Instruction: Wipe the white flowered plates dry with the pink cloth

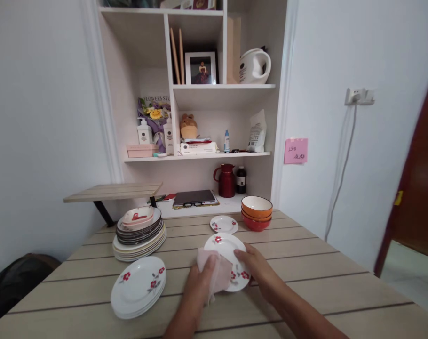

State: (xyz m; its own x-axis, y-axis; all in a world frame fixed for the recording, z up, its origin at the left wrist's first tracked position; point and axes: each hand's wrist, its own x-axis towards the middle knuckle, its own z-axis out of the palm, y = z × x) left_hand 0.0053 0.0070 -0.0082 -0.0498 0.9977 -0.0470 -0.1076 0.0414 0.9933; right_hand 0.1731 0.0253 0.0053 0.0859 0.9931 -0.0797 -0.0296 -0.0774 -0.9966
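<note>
A white plate with red flowers is held tilted above the table. My right hand grips its right edge, thumb on top. In my left hand is a pale pink cloth, pressed over the plate's left side; the fingers under the cloth are hidden. Just beyond lies a small flowered plate, flat on the table. To the left stands a stack of white flowered plates.
A tall pile of mixed plates stands at the back left, small dishes on top. Stacked orange and red bowls are at the back right. Behind the slatted table are shelves with a red jug and a laptop.
</note>
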